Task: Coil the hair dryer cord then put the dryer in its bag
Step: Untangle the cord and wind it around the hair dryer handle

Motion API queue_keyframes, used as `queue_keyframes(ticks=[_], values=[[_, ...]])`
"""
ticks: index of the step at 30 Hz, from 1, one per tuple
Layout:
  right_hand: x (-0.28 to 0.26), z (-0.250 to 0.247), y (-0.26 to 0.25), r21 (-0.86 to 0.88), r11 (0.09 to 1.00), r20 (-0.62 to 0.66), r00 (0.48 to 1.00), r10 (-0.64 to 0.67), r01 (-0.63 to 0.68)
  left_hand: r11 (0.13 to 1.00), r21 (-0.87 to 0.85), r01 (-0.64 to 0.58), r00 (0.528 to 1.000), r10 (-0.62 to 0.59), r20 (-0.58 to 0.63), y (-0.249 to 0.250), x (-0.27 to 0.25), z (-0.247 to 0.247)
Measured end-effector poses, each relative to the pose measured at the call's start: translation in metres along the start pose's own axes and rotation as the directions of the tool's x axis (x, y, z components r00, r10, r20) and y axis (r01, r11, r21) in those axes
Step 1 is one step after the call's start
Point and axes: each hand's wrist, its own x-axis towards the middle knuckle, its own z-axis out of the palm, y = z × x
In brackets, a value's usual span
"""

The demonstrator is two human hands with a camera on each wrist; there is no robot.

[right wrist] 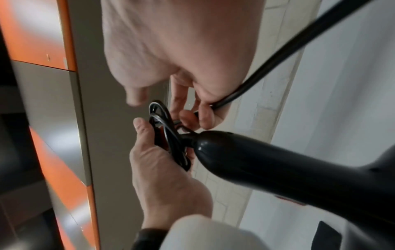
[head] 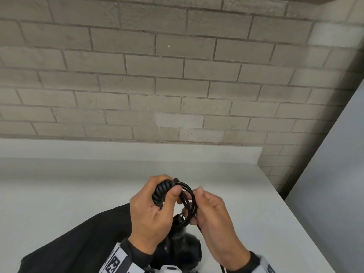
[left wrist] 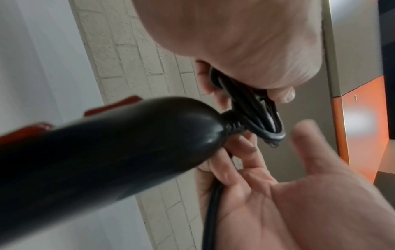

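Note:
My left hand (head: 169, 187) grips a bundle of black cord loops (head: 187, 201) above the white table, thumb pressed on the coil. The same cord loops (left wrist: 245, 99) show pinched under its thumb in the left wrist view. My right hand (head: 194, 202) sits just to the right, fingers curled round the loose cord (right wrist: 278, 55), which runs off under its palm. The black hair dryer (head: 183, 247) hangs below both hands; its handle (left wrist: 107, 152) fills the wrist views, with the cord leaving its end. The black bag (head: 78, 243) lies flat on the table at lower left.
The white table (head: 78, 184) stands against a grey brick wall (head: 157, 85); its right edge runs diagonally beside a pale panel (head: 334, 174). Orange and grey cabinet fronts (right wrist: 38, 42) show in the wrist views.

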Motion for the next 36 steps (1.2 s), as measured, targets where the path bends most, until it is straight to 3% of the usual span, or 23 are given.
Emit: queue_keyframes(ticks=[4, 7, 13, 16, 18, 19, 21, 24, 26, 28, 30, 31, 34, 36], values=[[-0.003, -0.008, -0.002, -0.189, 0.977, 0.089, 0.992, -0.084, 0.099, 0.999, 0.021, 0.045, 0.999, -0.045, 0.019, 0.001, 0.001, 0.000], [-0.001, -0.014, -0.009, -0.282, 0.954, 0.116, 0.991, -0.070, 0.100, 0.997, 0.002, 0.082, 0.994, -0.082, 0.073, 0.006, 0.002, 0.002], [0.002, -0.024, -0.025, -0.420, 0.899, 0.210, 0.977, -0.033, 0.121, 0.953, -0.128, 0.273, 0.952, -0.249, 0.178, 0.016, 0.006, 0.005], [0.002, -0.023, -0.026, -0.522, 0.838, 0.175, 0.982, -0.076, 0.157, 0.926, -0.188, 0.327, 0.940, -0.299, 0.163, 0.023, 0.007, 0.009], [0.000, -0.018, -0.017, -0.582, 0.789, 0.081, 0.979, -0.185, 0.197, 0.926, -0.185, 0.330, 0.943, -0.314, 0.113, 0.024, 0.007, 0.010], [-0.002, -0.015, -0.012, -0.604, 0.769, -0.004, 0.964, -0.265, 0.209, 0.927, -0.182, 0.328, 0.944, -0.318, 0.083, 0.023, 0.007, 0.010], [-0.007, -0.008, -0.001, -0.670, 0.694, -0.132, 0.878, -0.459, 0.263, 0.927, -0.180, 0.329, 0.944, -0.330, 0.026, 0.021, 0.005, 0.010], [-0.011, 0.003, 0.015, -0.832, 0.430, -0.057, 0.718, -0.694, 0.350, 0.925, -0.189, 0.331, 0.940, -0.340, -0.021, 0.022, 0.002, 0.013], [-0.012, 0.007, 0.021, -0.907, 0.291, -0.005, 0.683, -0.731, 0.305, 0.927, -0.185, 0.326, 0.940, -0.339, -0.044, 0.022, 0.000, 0.015], [-0.013, 0.013, 0.020, -0.931, 0.260, -0.004, 0.705, -0.709, 0.257, 0.925, -0.194, 0.328, 0.936, -0.346, -0.068, 0.019, 0.000, 0.015], [-0.014, 0.019, 0.017, -0.934, 0.273, -0.012, 0.742, -0.671, 0.232, 0.926, -0.201, 0.319, 0.936, -0.341, -0.086, 0.018, -0.002, 0.014], [-0.016, 0.023, 0.017, -0.918, 0.324, -0.034, 0.768, -0.640, 0.229, 0.931, -0.194, 0.309, 0.939, -0.331, -0.090, 0.018, -0.003, 0.014], [-0.021, 0.027, 0.006, -0.719, 0.680, -0.158, 0.920, -0.360, 0.142, 0.945, -0.166, 0.281, 0.950, -0.299, -0.093, 0.016, -0.003, 0.012], [-0.020, 0.023, -0.011, -0.566, 0.824, -0.177, 0.980, -0.087, -0.030, 0.952, -0.150, 0.266, 0.958, -0.278, -0.069, 0.013, -0.001, 0.008]])
